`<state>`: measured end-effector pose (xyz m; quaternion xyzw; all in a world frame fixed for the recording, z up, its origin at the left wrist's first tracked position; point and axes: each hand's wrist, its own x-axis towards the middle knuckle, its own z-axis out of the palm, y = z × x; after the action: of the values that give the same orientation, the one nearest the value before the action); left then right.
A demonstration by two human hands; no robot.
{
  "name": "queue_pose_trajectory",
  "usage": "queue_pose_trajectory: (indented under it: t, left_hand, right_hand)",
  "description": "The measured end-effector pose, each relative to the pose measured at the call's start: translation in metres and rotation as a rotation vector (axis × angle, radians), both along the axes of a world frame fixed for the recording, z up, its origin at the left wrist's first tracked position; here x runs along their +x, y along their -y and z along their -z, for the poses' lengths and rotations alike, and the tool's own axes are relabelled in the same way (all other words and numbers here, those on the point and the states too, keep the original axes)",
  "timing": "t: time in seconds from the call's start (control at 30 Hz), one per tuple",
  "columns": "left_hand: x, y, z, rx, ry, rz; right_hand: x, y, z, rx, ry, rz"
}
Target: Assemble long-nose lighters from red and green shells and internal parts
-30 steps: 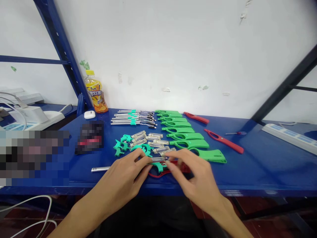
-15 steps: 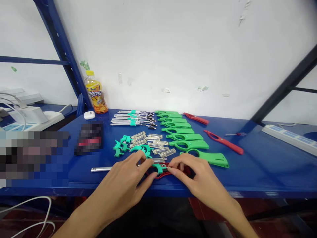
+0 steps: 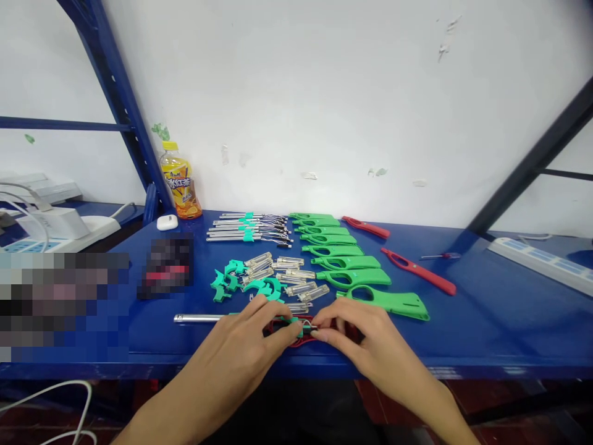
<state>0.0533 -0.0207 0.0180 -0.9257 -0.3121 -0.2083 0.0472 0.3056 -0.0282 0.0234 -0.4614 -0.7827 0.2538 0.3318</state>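
Note:
My left hand [image 3: 250, 340] is closed, thumb and index finger pinching a teal plastic trigger [image 3: 297, 329] over a red lighter casing half [image 3: 293, 343] near the table's front edge. From under that hand a silver metal tube [image 3: 197, 318] sticks out to the left. My right hand [image 3: 370, 334] pinches the end of a small black igniter [image 3: 307, 332] with a thin white wire, just right of the trigger. Both hands cover much of the casing. Beyond them lie loose teal triggers [image 3: 266, 288] and several clear fuel tanks [image 3: 300, 288].
Green casing halves [image 3: 391, 303] lie in a column, with red casings [image 3: 419, 271] and a screwdriver [image 3: 440, 256] to their right. Metal tubes with wires [image 3: 234, 236] are at the back. A drink bottle [image 3: 181, 185], white earphone case [image 3: 167, 222] and power strip [image 3: 542, 259] stand around.
My left thumb and index finger have shifted slightly right and closed over the teal trigger, covering more of it. My right hand stays nearly in place, and the view has tilted slightly up.

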Motion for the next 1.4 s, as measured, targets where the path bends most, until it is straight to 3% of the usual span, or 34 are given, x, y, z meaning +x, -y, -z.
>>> queue_pose_trajectory:
  t: [0.17, 0.67, 0.83, 1.07, 1.4]
  left_hand:
    - [-0.005, -0.005, 0.006, -0.009, 0.046, 0.032]
    - [0.003, -0.001, 0.0, -0.018, 0.135, -0.029]
    - [0.004, -0.003, 0.001, 0.0, 0.186, -0.019]
    - [0.003, -0.002, -0.001, -0.097, 0.131, -0.017]
    - [0.001, -0.003, 0.007, -0.079, 0.046, -0.034]
  right_hand:
    - [0.0, -0.001, 0.003, -0.057, -0.055, 0.035]
    - [0.001, -0.001, 0.007, 0.077, 0.058, 0.011]
    - [0.003, 0.002, 0.012, 0.191, 0.062, -0.031]
    - [0.002, 0.0, 0.015, 0.263, 0.076, -0.039]
    - [0.0, 0.006, 0.014, 0.341, 0.156, -0.025]
